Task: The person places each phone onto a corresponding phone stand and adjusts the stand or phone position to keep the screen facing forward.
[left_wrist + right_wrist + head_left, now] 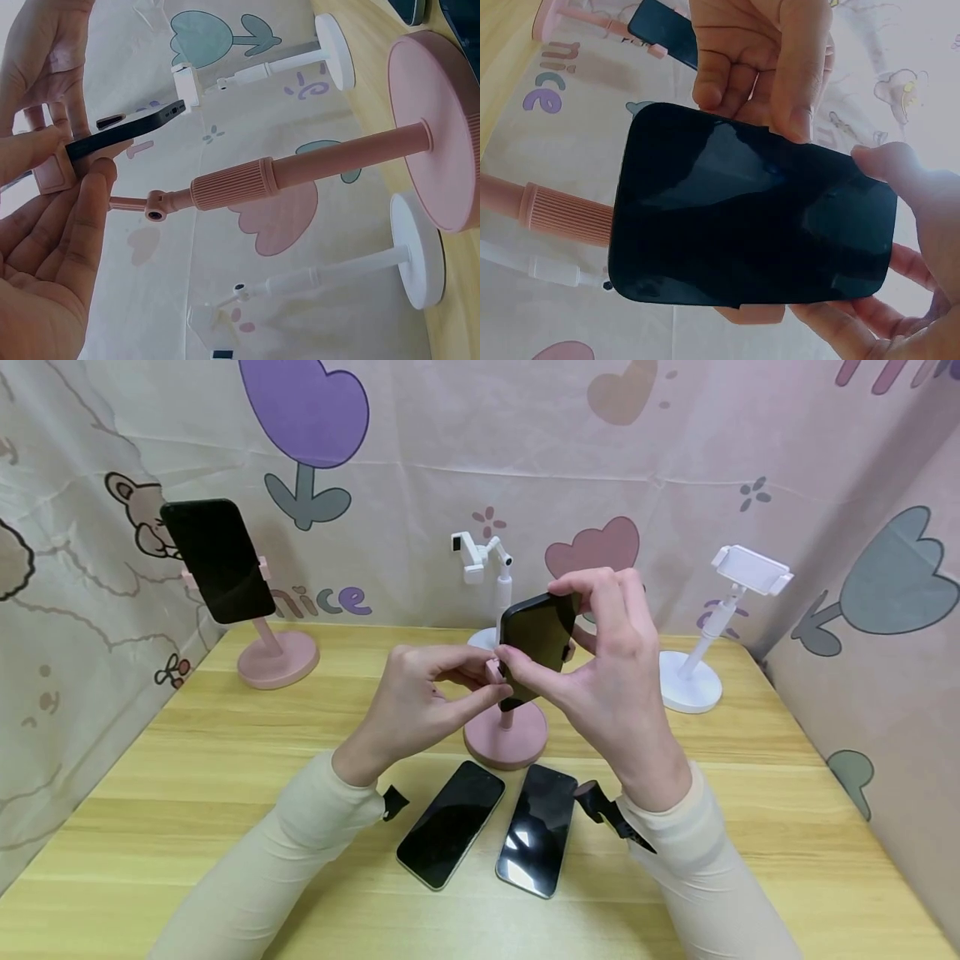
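A black smartphone [534, 639] is tilted at the head of a pink phone stand [507, 739]. My right hand [618, 672] grips the phone, thumb on its near edge and fingers around its upper end. With thumb and fingers my left hand [420, 697] pinches the stand's pink clamp arm [493, 671] at the phone's left edge. From the left wrist, the phone [124, 131] shows edge-on beside the clamp, above the stand's ribbed collar [232, 184]. Another pink clamp end [757, 313] shows at the phone's opposite long edge in the right wrist view.
Two dark smartphones lie flat in front, one on the left [452, 825] and one on the right [537, 831]. A pink stand [277, 658] at back left bears a phone [217, 560]. White stands are at back centre [472, 558] and back right [690, 681]. Printed cloth [450, 435] hangs behind.
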